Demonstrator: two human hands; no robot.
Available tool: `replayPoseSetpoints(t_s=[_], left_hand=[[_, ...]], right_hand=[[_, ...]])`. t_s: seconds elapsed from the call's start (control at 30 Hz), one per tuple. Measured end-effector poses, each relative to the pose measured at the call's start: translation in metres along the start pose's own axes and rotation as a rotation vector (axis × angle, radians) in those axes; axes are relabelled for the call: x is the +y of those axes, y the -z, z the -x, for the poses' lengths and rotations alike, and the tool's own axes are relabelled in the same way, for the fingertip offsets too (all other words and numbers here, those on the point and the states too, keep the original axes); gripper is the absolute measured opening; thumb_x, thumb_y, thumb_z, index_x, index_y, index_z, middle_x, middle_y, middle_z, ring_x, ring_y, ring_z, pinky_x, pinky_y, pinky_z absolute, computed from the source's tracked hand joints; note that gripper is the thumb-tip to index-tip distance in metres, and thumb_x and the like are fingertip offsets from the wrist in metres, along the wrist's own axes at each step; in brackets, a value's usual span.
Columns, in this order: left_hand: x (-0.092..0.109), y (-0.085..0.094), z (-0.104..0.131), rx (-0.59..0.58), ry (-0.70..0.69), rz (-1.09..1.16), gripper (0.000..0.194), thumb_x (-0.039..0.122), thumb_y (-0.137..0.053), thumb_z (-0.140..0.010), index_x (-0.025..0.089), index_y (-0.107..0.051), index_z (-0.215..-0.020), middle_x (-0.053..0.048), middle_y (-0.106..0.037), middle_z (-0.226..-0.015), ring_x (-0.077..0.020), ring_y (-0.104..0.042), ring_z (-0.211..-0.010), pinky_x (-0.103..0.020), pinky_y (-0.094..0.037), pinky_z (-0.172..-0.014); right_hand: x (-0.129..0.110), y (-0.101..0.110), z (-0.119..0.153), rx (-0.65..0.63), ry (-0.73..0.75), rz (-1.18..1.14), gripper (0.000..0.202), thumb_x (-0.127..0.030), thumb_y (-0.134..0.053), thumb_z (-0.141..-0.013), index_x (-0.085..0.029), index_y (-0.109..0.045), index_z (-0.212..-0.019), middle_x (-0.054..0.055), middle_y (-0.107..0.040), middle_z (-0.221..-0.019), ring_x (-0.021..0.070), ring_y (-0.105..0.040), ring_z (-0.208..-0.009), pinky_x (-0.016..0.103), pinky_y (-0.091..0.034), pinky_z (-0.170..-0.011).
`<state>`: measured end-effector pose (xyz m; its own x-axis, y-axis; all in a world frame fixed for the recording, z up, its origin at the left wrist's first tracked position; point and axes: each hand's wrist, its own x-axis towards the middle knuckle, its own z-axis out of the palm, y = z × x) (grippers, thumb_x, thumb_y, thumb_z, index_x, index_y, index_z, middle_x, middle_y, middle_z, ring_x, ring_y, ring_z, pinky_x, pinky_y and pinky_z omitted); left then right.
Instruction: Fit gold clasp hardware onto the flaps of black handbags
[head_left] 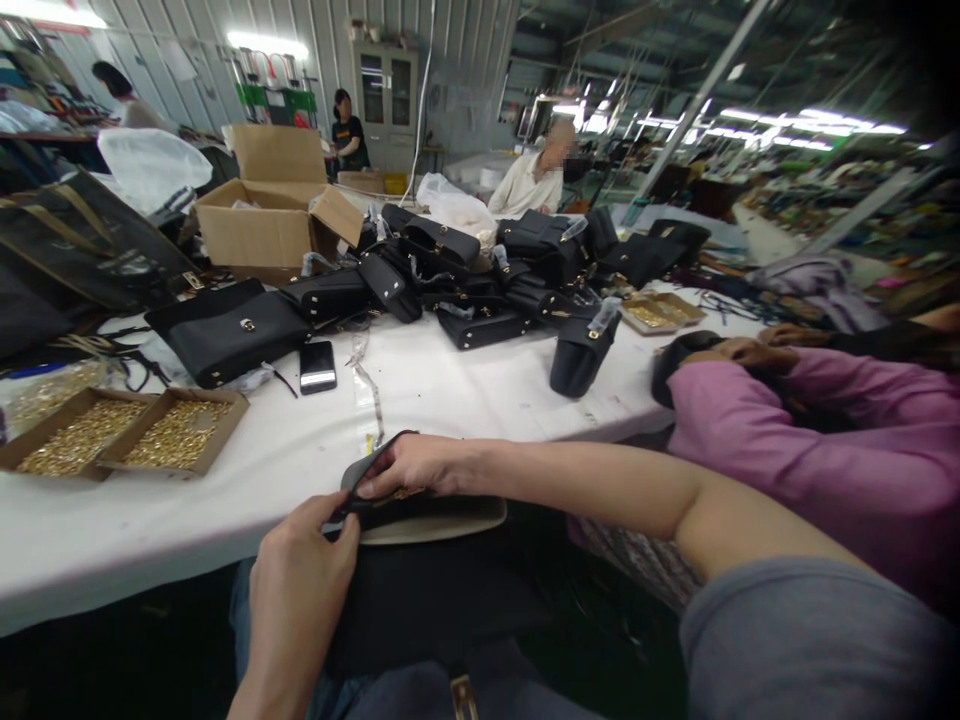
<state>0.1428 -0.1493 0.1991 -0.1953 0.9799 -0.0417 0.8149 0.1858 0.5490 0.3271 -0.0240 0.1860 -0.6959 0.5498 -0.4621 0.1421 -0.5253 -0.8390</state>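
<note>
A black handbag (442, 590) rests on my lap at the table's near edge, its mouth toward the table and a beige lining edge showing. My left hand (311, 550) pinches the bag's left edge between thumb and fingers. Reaching across from the right, my right hand (405, 465) is at the bag's opening, fingers curled on its black rim beside a bit of gold-coloured metal. Part of the right fingers is hidden inside the bag. Near the bottom of the view a gold clasp (463, 697) shows.
Two cardboard trays of gold fittings (176, 435) stand on the white table (300, 450) at left, near a phone (317, 367). Black handbags (480, 325) pile up beyond, before an open carton (255, 235). A co-worker's pink sleeve (720, 400) is close on my right.
</note>
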Motion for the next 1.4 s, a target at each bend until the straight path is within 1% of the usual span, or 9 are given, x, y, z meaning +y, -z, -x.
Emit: replayPoseSetpoints(t_s=[0.1, 0.23, 0.47, 0.67, 0.87, 1.1, 1.2, 1.27, 1.4], left_hand=[[-0.007, -0.006, 0.001, 0.047, -0.031, 0.057, 0.032, 0.038, -0.063, -0.096, 0.028, -0.085, -0.117, -0.007, -0.085, -0.117, -0.034, -0.08, -0.105, -0.038, -0.061, -0.09], [-0.009, -0.01, 0.004, 0.118, -0.031, 0.161, 0.033, 0.045, -0.065, -0.094, 0.029, -0.086, -0.114, -0.005, -0.086, -0.112, -0.0326, -0.08, -0.099, -0.036, -0.059, -0.081], [-0.012, -0.012, 0.01, 0.116, 0.066, 0.276, 0.037, 0.055, -0.07, -0.088, 0.031, -0.086, -0.11, -0.001, -0.085, -0.099, -0.0268, -0.074, -0.073, -0.037, -0.055, -0.077], [-0.009, -0.01, 0.013, 0.099, 0.081, 0.324, 0.037, 0.058, -0.07, -0.087, 0.031, -0.086, -0.106, 0.0, -0.085, -0.097, -0.0271, -0.074, -0.074, -0.035, -0.054, -0.074], [-0.011, -0.011, 0.012, 0.091, 0.097, 0.3, 0.039, 0.06, -0.072, -0.086, 0.031, -0.087, -0.108, 0.0, -0.086, -0.098, -0.0276, -0.075, -0.075, -0.033, -0.055, -0.068], [-0.012, -0.01, 0.01, 0.007, 0.163, 0.357, 0.042, 0.064, -0.075, -0.081, 0.035, -0.088, -0.109, 0.002, -0.087, -0.106, -0.0322, -0.081, -0.101, -0.036, -0.06, -0.091], [-0.012, -0.008, 0.009, 0.002, 0.206, 0.359, 0.043, 0.064, -0.077, -0.079, 0.036, -0.089, -0.109, 0.002, -0.087, -0.103, -0.0331, -0.081, -0.103, -0.037, -0.06, -0.091], [-0.011, -0.007, 0.01, 0.007, 0.202, 0.363, 0.044, 0.064, -0.077, -0.079, 0.034, -0.089, -0.109, 0.001, -0.087, -0.101, -0.0334, -0.08, -0.098, -0.037, -0.061, -0.088], [-0.012, -0.006, 0.009, 0.013, 0.193, 0.365, 0.04, 0.061, -0.078, -0.08, 0.035, -0.089, -0.109, 0.002, -0.086, -0.098, -0.0313, -0.081, -0.095, -0.036, -0.062, -0.085]], right_hand=[[0.004, 0.0, 0.0, 0.001, -0.015, -0.031, 0.034, -0.023, -0.105, -0.06, -0.016, -0.086, -0.087, 0.005, -0.082, -0.095, 0.0199, -0.073, -0.09, 0.028, -0.057, -0.09], [0.004, -0.002, 0.003, 0.014, -0.007, -0.049, 0.043, -0.03, -0.109, -0.054, -0.016, -0.086, -0.088, 0.005, -0.082, -0.096, 0.0217, -0.074, -0.093, 0.03, -0.057, -0.093], [-0.003, -0.005, 0.011, 0.068, -0.052, 0.009, 0.033, -0.021, -0.106, -0.056, -0.017, -0.084, -0.08, 0.003, -0.081, -0.089, 0.0201, -0.073, -0.088, 0.028, -0.057, -0.086], [-0.002, -0.003, 0.009, 0.077, -0.062, 0.038, 0.031, -0.018, -0.105, -0.057, -0.017, -0.082, -0.077, 0.002, -0.081, -0.087, 0.0187, -0.072, -0.085, 0.026, -0.057, -0.08], [0.004, 0.001, 0.003, 0.062, -0.05, 0.031, 0.033, -0.02, -0.105, -0.056, -0.017, -0.083, -0.08, 0.002, -0.081, -0.09, 0.019, -0.073, -0.087, 0.026, -0.057, -0.083], [0.005, 0.006, 0.002, -0.008, -0.081, 0.06, 0.041, -0.025, -0.109, -0.05, -0.016, -0.083, -0.081, 0.002, -0.081, -0.091, 0.0193, -0.073, -0.087, 0.027, -0.057, -0.084], [0.005, 0.008, 0.003, -0.02, -0.095, 0.088, 0.045, -0.027, -0.11, -0.047, -0.017, -0.084, -0.083, 0.002, -0.081, -0.093, 0.0185, -0.072, -0.088, 0.026, -0.057, -0.085], [0.005, 0.009, 0.005, -0.001, -0.1, 0.108, 0.045, -0.028, -0.11, -0.049, -0.018, -0.085, -0.084, 0.002, -0.082, -0.096, 0.018, -0.072, -0.09, 0.025, -0.056, -0.085], [0.004, 0.009, 0.009, 0.004, -0.093, 0.146, 0.038, -0.031, -0.106, -0.061, -0.018, -0.086, -0.091, 0.002, -0.082, -0.102, 0.0173, -0.072, -0.091, 0.023, -0.055, -0.082]])
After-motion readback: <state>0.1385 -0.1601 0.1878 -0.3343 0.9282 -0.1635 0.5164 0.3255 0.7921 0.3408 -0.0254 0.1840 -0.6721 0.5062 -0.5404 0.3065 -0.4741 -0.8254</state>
